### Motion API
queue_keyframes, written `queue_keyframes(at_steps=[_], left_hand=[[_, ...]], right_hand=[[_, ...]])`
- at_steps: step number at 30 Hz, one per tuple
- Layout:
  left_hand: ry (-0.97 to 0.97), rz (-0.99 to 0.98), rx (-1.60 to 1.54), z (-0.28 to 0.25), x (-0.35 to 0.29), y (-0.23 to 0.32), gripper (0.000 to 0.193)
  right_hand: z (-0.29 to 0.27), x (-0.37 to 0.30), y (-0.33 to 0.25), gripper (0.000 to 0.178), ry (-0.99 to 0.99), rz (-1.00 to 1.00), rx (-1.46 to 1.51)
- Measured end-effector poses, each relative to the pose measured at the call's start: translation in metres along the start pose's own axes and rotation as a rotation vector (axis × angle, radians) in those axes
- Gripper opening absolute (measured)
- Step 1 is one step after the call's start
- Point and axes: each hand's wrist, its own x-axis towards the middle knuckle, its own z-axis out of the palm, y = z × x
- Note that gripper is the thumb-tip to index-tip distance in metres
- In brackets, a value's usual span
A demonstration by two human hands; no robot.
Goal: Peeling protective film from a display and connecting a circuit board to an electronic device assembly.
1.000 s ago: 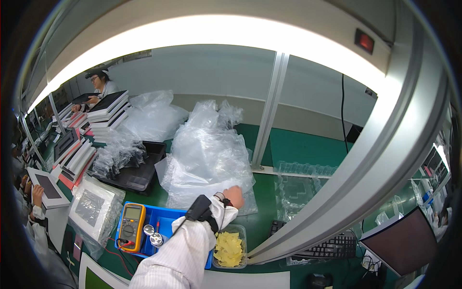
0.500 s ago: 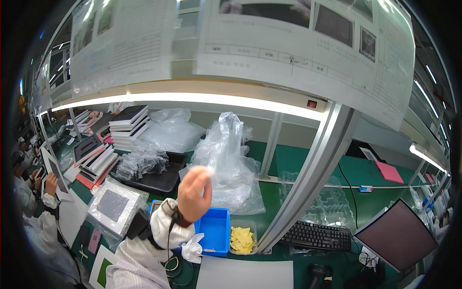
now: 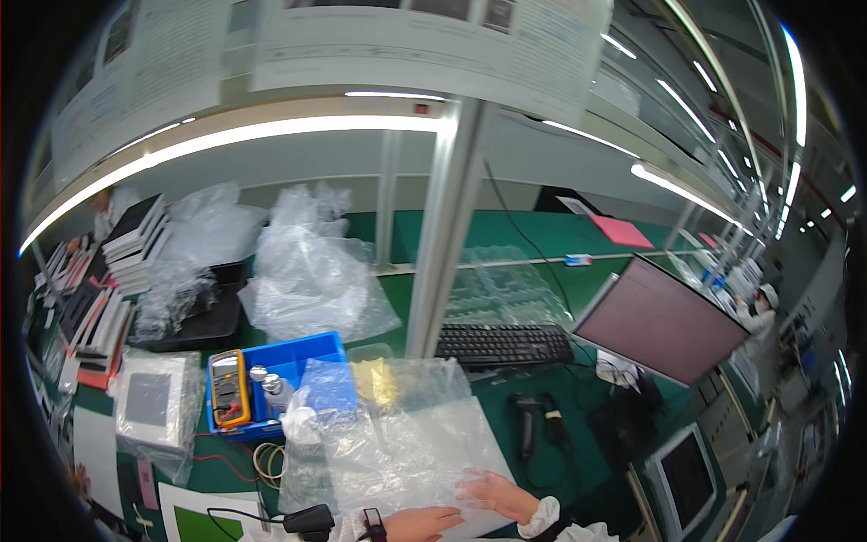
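Note:
A clear plastic bag (image 3: 397, 452) lies spread over a white board (image 3: 483, 443) on the near bench, its far side draped across part of a blue bin (image 3: 312, 348) and a small tub of yellow pieces (image 3: 375, 379). My left hand (image 3: 420, 522) rests flat at the near side of the bag, fingers together and pointing right. Beside it my right hand (image 3: 497, 495) reaches in from the right, fingers stretched out over the bag. The blue bin holds a yellow multimeter (image 3: 230, 388) and small bottles (image 3: 271, 387). A crumpled white piece (image 3: 301, 425) shows by the bin.
Behind the bin stand a pile of clear bags (image 3: 312, 271) and a black tray (image 3: 221, 316). Stacked panels (image 3: 135, 244) and a bagged device (image 3: 149, 406) are on the left. A metal post (image 3: 442, 235), keyboard (image 3: 506, 345), scanner (image 3: 526, 425) and tilted monitor (image 3: 664, 321) stand right.
The view has swung right. My left hand, raised and closed near the bag pile, has come down to the board. A clear bag now lies there, and my right hand has entered.

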Motion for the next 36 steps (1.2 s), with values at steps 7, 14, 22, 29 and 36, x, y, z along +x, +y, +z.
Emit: queue_keyframes(at_steps=[7,14,22,29,36], left_hand=[[0.356,-0.219,-0.038,0.055,-0.008,-0.022,0.038],[1.016,-1.038,0.446,0.098,-0.061,-0.011,0.055],[1.27,-1.439,0.128,0.152,-0.066,-0.011,0.054],[1.169,-1.565,0.08,0.156,-0.047,-0.004,0.043],[1.095,-1.562,-0.038,0.167,-0.053,-0.021,0.032]], right_hand=[[-0.092,-0.005,-0.001,0.028,0.314,-0.211,-0.928],[-0.131,-0.026,-0.023,0.023,0.294,-0.273,-1.056],[-0.159,-0.013,-0.031,0.024,0.164,-0.274,-1.051],[-0.14,-0.009,-0.037,0.03,0.005,-0.301,-1.332],[-0.125,0.002,-0.046,0.03,0.01,-0.258,-1.392]])
